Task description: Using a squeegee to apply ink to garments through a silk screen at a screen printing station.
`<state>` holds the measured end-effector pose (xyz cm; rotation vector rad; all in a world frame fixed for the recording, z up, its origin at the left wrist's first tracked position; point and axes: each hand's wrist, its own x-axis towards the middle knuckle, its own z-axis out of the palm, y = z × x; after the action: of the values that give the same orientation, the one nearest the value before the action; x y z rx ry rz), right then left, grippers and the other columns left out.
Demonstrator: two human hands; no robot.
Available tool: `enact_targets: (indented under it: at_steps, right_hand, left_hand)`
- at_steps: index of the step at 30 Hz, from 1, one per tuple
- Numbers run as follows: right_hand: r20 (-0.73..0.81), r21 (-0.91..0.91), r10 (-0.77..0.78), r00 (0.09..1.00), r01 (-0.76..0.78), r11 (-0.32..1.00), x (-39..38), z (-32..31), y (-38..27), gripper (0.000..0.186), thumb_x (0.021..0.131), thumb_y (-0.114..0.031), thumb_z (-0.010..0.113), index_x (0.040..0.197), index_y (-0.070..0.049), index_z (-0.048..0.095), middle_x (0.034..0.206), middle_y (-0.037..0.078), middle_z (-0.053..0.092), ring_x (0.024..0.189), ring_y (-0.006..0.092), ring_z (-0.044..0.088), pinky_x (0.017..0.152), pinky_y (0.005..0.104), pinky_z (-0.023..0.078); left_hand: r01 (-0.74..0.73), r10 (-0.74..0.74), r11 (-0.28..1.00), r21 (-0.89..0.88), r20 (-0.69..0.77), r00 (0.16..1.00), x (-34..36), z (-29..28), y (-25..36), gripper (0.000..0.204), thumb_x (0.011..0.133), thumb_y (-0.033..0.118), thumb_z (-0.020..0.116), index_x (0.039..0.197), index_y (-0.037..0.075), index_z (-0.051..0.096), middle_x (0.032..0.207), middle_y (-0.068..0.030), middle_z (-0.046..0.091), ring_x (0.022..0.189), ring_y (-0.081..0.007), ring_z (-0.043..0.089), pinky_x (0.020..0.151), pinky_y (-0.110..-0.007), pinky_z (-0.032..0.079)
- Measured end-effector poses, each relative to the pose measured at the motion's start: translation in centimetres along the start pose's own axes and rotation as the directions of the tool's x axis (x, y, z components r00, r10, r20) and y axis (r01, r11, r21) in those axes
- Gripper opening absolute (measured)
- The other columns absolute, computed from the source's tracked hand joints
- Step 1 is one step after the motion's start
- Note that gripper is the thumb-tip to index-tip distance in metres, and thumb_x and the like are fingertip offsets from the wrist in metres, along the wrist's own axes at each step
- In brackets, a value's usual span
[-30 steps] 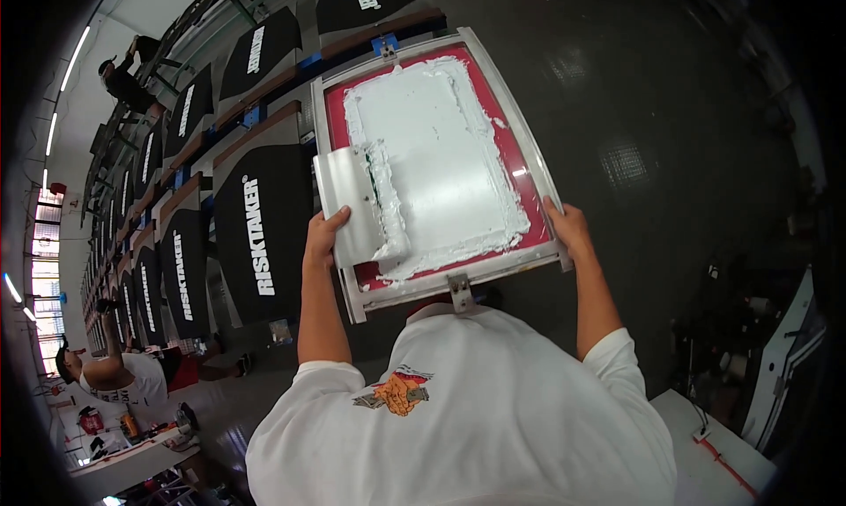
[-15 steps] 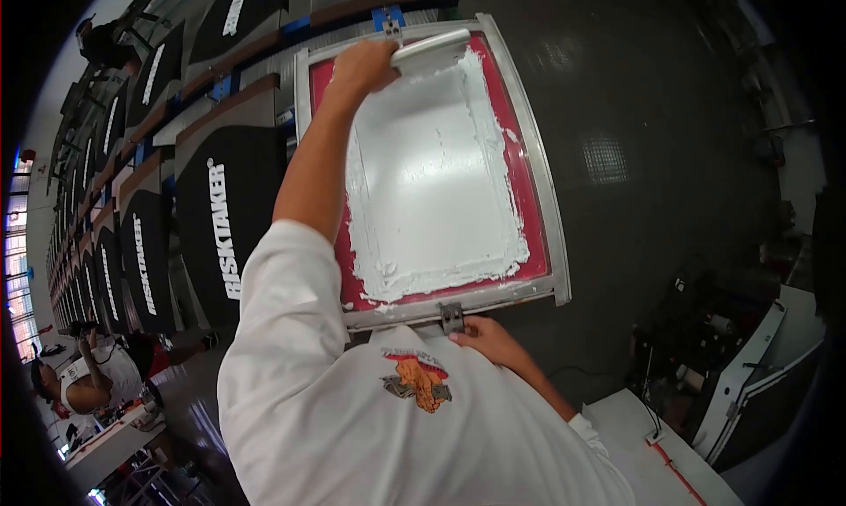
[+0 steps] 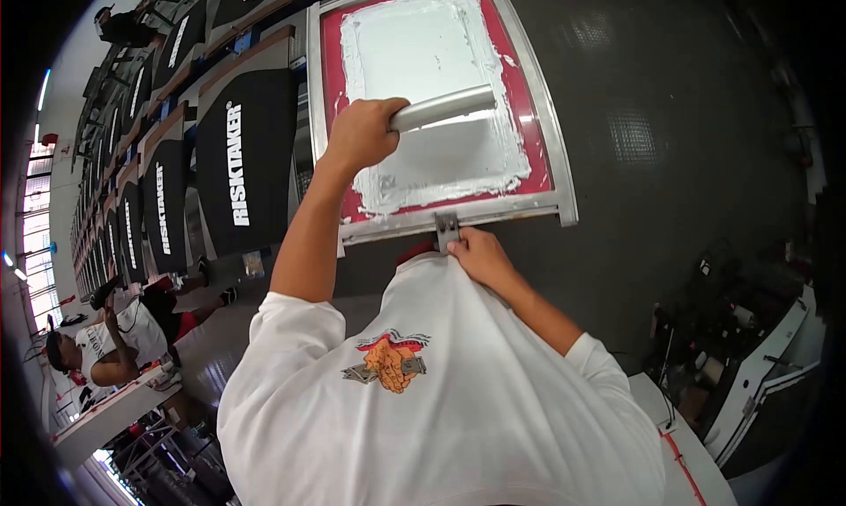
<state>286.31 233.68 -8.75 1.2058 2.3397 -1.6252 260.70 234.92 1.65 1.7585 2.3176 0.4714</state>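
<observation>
My left hand (image 3: 363,134) is closed around the left end of a silver squeegee (image 3: 449,108), which lies crosswise over a screen-printing frame (image 3: 539,110). Thick white ink (image 3: 414,44) covers the mesh, with ridges piled along its sides and near end. A pink-red border (image 3: 532,158) shows around the ink. At the frame's near edge, my right hand (image 3: 482,252) pinches a small grey metal clamp (image 3: 448,228) with thumb and fingers. The squeegee's lower edge is hidden from view.
Black printed garments (image 3: 245,158) lie on a long row of boards to the left. A person (image 3: 123,343) sits at the lower left, and another person (image 3: 130,26) is at the far left. A white table (image 3: 687,457) stands at the lower right, beside dark clutter.
My left hand has drawn the squeegee from the frame's far end to about its middle, towards me. My right hand stays at the clamp. The whole view has shifted somewhat.
</observation>
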Motion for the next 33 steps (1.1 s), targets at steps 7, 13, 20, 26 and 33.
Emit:
enact_targets:
  at_steps: [7, 13, 20, 26, 33]
  right_hand:
    - [0.087, -0.101, -0.017, 0.996, 0.026, 0.995, 0.0, -1.2, 1.6, 0.033, 0.084, -0.031, 0.060, 0.089, 0.001, 0.063, 0.084, 0.018, 0.066, 0.081, 0.0314, 0.063, 0.072, 0.0396, 0.048]
    - [0.004, -0.081, -0.324, 0.946, 0.323, 0.943, -1.7, -9.5, -6.9, 0.035, 0.075, -0.022, 0.072, 0.101, -0.001, 0.064, 0.080, 0.012, 0.065, 0.076, 0.0268, 0.062, 0.070, 0.0356, 0.049]
    - [0.198, -0.718, -0.393, 0.898, 0.406, 0.565, 7.0, -9.8, -4.6, 0.015, 0.071, -0.008, 0.066, 0.084, -0.005, 0.061, 0.078, 0.015, 0.063, 0.080, 0.0342, 0.063, 0.068, 0.0436, 0.051]
    - [-0.106, -0.690, -0.781, 0.616, 0.521, 0.504, 8.2, -7.9, -1.9, 0.005, 0.070, -0.004, 0.055, 0.069, -0.009, 0.053, 0.062, 0.006, 0.054, 0.057, 0.0224, 0.057, 0.049, 0.0349, 0.048]
    - [-0.160, -0.873, -0.632, 0.758, 0.191, 0.449, 33.5, -17.1, -10.1, 0.019, 0.077, -0.013, 0.058, 0.093, -0.016, 0.067, 0.083, 0.008, 0.068, 0.077, 0.0281, 0.066, 0.069, 0.0407, 0.053]
  left_hand:
    - [0.065, -0.058, 0.996, -0.061, 0.102, 0.993, -6.5, 0.4, 3.3, 0.037, 0.065, 0.005, 0.058, 0.100, 0.013, 0.067, 0.079, -0.0140, 0.066, 0.075, -0.0338, 0.063, 0.069, -0.043, 0.050]
    - [0.102, -0.104, 0.995, 0.019, 0.190, 0.976, -8.0, 2.9, 3.3, 0.040, 0.064, 0.002, 0.057, 0.100, 0.015, 0.067, 0.083, -0.0128, 0.067, 0.080, -0.0332, 0.063, 0.069, -0.044, 0.050]
    - [0.079, -0.098, 0.988, 0.133, 0.138, 0.986, -8.9, 2.6, 2.2, 0.020, 0.066, 0.003, 0.063, 0.086, 0.007, 0.064, 0.074, -0.0137, 0.064, 0.075, -0.0307, 0.062, 0.080, -0.044, 0.047]
    - [0.010, -0.001, 0.999, 0.034, -0.257, 0.966, -11.0, 7.2, -1.3, 0.017, 0.058, -0.003, 0.060, 0.072, 0.005, 0.054, 0.065, -0.0103, 0.053, 0.068, -0.0270, 0.055, 0.093, -0.056, 0.038]
    - [0.047, 0.095, 0.935, 0.351, -0.377, 0.921, 15.4, 6.4, -15.4, 0.011, 0.069, 0.008, 0.056, 0.079, 0.011, 0.062, 0.069, -0.0109, 0.064, 0.064, -0.0271, 0.064, 0.069, -0.045, 0.043]
